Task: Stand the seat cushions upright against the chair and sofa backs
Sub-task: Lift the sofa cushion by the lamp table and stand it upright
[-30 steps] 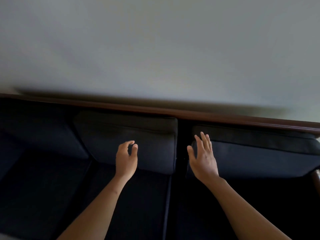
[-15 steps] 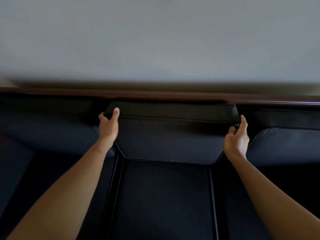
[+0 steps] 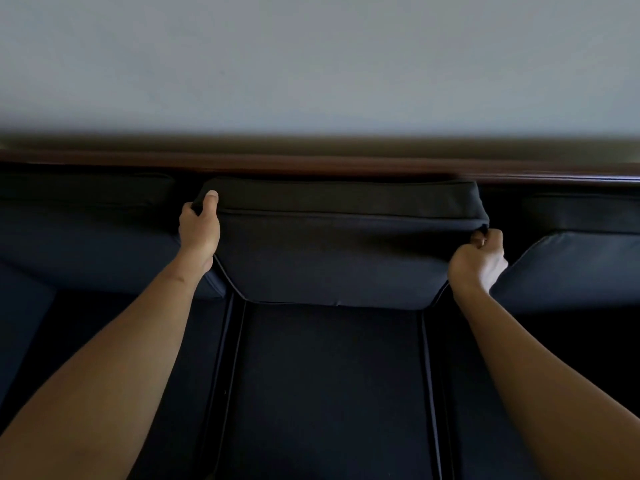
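Observation:
A dark navy middle cushion (image 3: 336,258) leans against the sofa back below the brown wooden rail (image 3: 311,166). My left hand (image 3: 200,226) grips its upper left corner, thumb on the top edge. My right hand (image 3: 479,259) is closed on its upper right corner. Beneath it lies the flat middle seat cushion (image 3: 329,386). A left cushion (image 3: 90,244) and a right cushion (image 3: 571,268) lean against the back on either side.
A pale wall (image 3: 311,64) rises directly behind the wooden rail. Dark gaps with piping separate the seat cushions. The sofa's left seat (image 3: 20,323) runs out of frame.
Both hands went from hovering open before two cushions to the middle cushion's top corners and closed on them. The view shifted to centre on that cushion.

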